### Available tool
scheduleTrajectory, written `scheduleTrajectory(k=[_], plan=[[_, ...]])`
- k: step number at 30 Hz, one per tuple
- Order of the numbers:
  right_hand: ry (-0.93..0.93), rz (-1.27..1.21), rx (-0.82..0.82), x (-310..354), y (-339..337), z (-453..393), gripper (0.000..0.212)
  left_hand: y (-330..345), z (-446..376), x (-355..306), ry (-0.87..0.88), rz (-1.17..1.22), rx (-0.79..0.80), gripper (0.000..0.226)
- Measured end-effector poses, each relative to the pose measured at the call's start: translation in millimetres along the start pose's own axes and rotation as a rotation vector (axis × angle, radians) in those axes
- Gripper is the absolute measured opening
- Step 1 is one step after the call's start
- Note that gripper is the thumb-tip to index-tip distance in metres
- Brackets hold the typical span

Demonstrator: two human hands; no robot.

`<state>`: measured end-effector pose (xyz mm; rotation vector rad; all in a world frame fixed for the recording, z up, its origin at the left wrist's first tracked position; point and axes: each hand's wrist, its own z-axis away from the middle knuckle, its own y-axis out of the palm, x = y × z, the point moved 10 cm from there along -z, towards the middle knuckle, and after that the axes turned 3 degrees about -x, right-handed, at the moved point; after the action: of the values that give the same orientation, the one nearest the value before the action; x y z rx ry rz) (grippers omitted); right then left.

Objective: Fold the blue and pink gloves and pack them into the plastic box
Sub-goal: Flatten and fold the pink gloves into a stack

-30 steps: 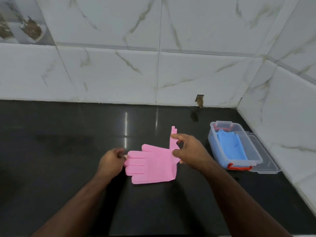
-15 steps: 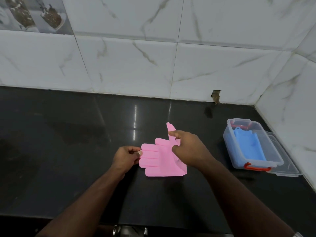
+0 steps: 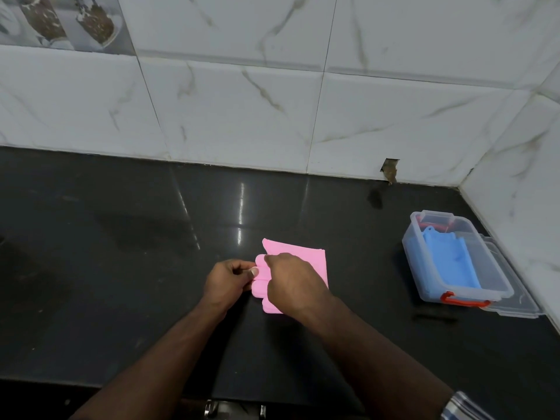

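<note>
The pink glove lies folded on the black countertop, its cuff part laid over the palm, fingertips sticking out to the left. My left hand pinches the glove's fingertips. My right hand presses down on top of the folded glove and covers its middle. The blue glove lies folded inside the clear plastic box with red latches at the right.
The box's clear lid lies flat just right of the box, against the marble-tiled side wall. A tiled back wall runs along the counter's far edge. The counter's front edge is below my forearms.
The glove's cuff and thumb have been folded over the palm, leaving a compact rectangle. My right hand moved left onto the fold. The view shifted left, so the box sits farther right.
</note>
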<state>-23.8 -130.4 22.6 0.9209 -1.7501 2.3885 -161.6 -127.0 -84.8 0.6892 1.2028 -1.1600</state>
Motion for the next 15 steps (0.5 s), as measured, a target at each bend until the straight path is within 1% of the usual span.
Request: scheduleTrajectory(k=[1,4,6,7,10,13,15], plan=[[-0.007,0.031,-0.013,0,4,-4,0.009,0,0,0,0.002,0.008,0.000,0.009],[-0.045,0.104,-0.080,2,5,-9,0.012,-1,1,-3,0.014,0.032,-0.020,0.010],[-0.064,0.122,-0.089,2,7,-10,0.012,-4,1,-5,0.030,0.026,-0.048,0.006],[-0.070,0.125,-0.087,1,9,-11,0.014,-5,1,-7,0.043,0.012,-0.058,0.004],[-0.083,0.107,-0.095,0,10,-12,0.017,-7,3,-12,0.075,-0.051,-0.067,0.007],[-0.092,0.098,-0.128,1,10,-13,0.017,-5,5,-14,0.074,-0.089,-0.057,0.007],[-0.106,0.108,-0.149,4,12,-13,0.021,-5,5,-13,0.065,-0.097,-0.056,0.009]])
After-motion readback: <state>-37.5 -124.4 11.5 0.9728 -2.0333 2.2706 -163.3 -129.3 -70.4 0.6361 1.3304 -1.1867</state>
